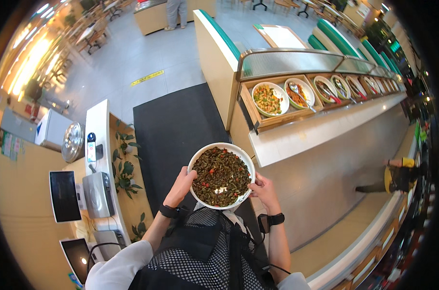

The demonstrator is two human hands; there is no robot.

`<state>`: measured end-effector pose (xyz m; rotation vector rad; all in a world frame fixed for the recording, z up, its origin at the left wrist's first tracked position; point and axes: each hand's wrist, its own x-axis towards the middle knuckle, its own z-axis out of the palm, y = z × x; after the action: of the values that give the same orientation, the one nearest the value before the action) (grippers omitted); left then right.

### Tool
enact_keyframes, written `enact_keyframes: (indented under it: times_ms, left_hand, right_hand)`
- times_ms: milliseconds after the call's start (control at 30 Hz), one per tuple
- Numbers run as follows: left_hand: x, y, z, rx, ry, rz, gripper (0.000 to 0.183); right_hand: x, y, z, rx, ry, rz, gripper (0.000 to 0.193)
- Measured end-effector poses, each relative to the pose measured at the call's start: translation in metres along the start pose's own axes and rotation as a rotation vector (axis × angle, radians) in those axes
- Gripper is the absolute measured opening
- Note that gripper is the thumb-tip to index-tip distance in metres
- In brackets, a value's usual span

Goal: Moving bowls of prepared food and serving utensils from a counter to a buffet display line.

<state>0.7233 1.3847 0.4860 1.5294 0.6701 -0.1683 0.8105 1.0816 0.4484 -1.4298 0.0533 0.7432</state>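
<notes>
Between my two hands I carry a round white bowl [251, 166] in front of my body. Dark green chopped food [220, 174] with small red bits fills most of it, and a patch of white bottom shows near the front. My left hand [180, 186] grips the rim on the left, its thumb over the edge. On the right side my right hand [264, 191] holds the rim the same way, thumb on top. The fingers under the bowl are hidden.
To the right runs a counter [301, 142] with a wooden tray [258, 123] holding bowls of food and spoons, behind a ribbed guard [289, 65]. A dark mat [168, 125] lies ahead. At left stand a scale [97, 195] and screens [64, 195]. A person [395, 176] is far right.
</notes>
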Motion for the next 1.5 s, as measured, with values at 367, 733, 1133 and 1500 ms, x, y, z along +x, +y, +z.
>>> enact_keyframes:
  times_ms: [367,733,1133,1500]
  left_hand:
    - [0.024,0.017,0.167,-0.139,0.247,-0.058,0.034]
    - [0.066,0.087,0.352,-0.042,0.27,-0.138,0.044]
    - [0.115,0.122,0.635,-0.252,0.429,-0.161,0.038]
    - [0.218,0.185,0.846,-0.149,0.446,-0.095,0.033]
  right_hand:
    - [0.053,-0.075,-0.164,-0.178,-0.123,0.042,0.068]
    - [0.091,-0.131,-0.354,-0.057,-0.227,0.129,0.069]
    - [0.144,-0.201,-0.625,-0.253,-0.359,0.006,0.067]
    - [0.198,-0.29,-0.844,-0.204,-0.338,0.119,0.07]
